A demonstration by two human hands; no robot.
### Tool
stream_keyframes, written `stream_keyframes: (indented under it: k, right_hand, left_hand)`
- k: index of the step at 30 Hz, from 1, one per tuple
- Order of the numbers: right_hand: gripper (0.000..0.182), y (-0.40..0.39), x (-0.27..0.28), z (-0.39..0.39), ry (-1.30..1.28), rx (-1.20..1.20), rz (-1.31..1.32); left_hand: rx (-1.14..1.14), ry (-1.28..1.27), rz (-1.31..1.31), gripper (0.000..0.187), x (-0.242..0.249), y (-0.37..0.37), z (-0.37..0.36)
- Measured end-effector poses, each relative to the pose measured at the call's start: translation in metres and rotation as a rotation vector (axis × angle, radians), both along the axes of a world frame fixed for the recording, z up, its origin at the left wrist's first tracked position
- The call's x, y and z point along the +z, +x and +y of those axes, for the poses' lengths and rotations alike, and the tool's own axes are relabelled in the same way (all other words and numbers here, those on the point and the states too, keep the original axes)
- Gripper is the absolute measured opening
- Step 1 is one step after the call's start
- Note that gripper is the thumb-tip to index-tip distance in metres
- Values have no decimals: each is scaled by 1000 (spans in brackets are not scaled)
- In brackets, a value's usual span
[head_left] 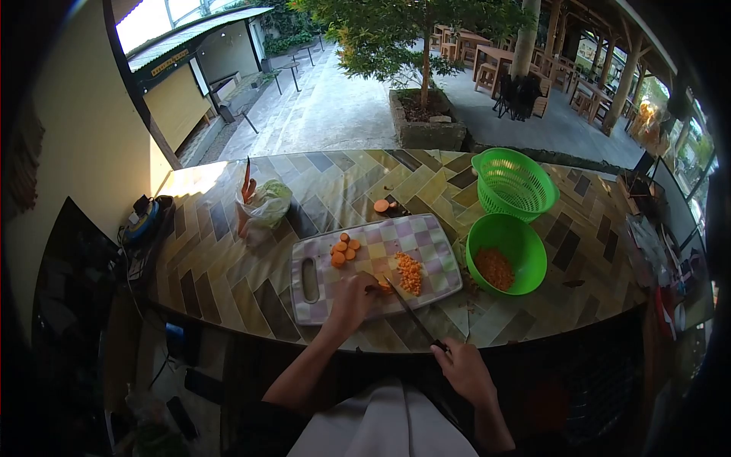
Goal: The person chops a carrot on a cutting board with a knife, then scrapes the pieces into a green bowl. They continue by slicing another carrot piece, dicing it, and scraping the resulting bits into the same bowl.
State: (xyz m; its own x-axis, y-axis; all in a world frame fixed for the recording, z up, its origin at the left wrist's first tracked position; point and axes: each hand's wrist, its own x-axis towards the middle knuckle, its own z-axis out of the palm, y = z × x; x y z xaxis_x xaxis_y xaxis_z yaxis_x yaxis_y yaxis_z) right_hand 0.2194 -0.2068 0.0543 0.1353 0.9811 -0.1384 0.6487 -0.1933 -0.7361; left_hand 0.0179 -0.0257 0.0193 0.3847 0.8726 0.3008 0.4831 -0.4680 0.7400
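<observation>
On the checkered cutting board [365,251], my left hand [352,299] is closed at the fingertips over a small piece of carrot [384,285]. My right hand [464,369] grips the dark handle of a knife [412,314], whose blade points up and left to that carrot piece. A heap of diced carrot [409,274] lies just right of the blade tip. Several round carrot slices [345,250] rest on the board above my left hand. Right of the board, a green bowl [528,244] holds finely cut orange bits.
A green colander [515,181] stands behind the bowl. Carrot stubs [382,206] lie beyond the board's back edge. A plastic bag [268,204] sits at the back left of the patterned table [335,179]. Cables and a device [142,218] are at the left edge.
</observation>
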Motion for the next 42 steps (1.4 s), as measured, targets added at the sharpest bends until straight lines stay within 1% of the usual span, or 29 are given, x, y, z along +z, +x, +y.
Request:
stream_keyframes:
  k: [2,5,7,10,13,16,19,22,31,34,38,42]
  right_hand:
    - [34,0,-2,0,6,-18,23]
    - [34,-5,3,0,22,-11,-19]
    - [38,-6,11,1,-49,-17,17]
    - [41,-9,13,1,-88,-27,18]
    - [41,-11,17,1,-111,-38,26]
    - [40,-13,14,0,-102,-38,33]
    - [40,-13,13,1,-102,-44,52]
    - [40,-17,12,1,-75,-43,30]
    - [39,-26,7,3,-23,-36,-5]
    - [38,-27,9,6,-43,-55,2]
    - [39,-28,8,6,-10,-25,-19]
    - [41,-27,7,8,-32,-38,-12]
  left_hand:
    - [1,10,5,16,-2,1,1]
    - [-12,-1,-5,17,-7,1,2]
    - [-34,-27,-12,21,-4,0,0]
    - [-7,-134,-67,26,10,3,-7]
    - [-20,154,15,29,-5,2,-1]
    - [-37,75,12,28,-3,2,-4]
    - [-73,90,63,27,-10,2,0]
    - [-91,78,53,24,-4,3,-4]
    - [-20,159,89,23,-15,5,-10]
    - [41,251,78,23,-20,7,-13]
    - [38,225,85,22,-17,7,-17]
    - [61,228,83,20,-19,8,-18]
